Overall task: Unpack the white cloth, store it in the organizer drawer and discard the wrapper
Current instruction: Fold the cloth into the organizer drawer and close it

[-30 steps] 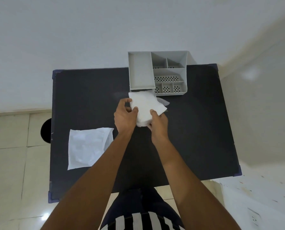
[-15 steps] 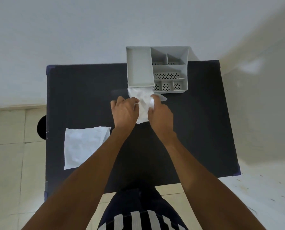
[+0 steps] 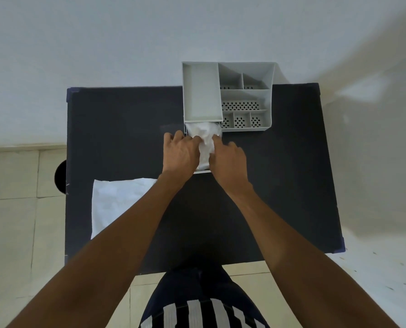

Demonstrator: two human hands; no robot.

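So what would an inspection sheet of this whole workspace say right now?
Surface: dark table, mostly bare.
Job's things: white cloth bunched in the pulled-out drawer at the front of the grey organizer; the wrapper lies flat at the table's left edge, not yet discarded.
Clutter: nothing seen.
Hands: left hand and right hand both press on the cloth from either side; whether they grip it cannot be told.
Cables: nothing seen.
Surroundings: pale wall behind, tiled floor to the left, a dark round object partly hidden beside the table.
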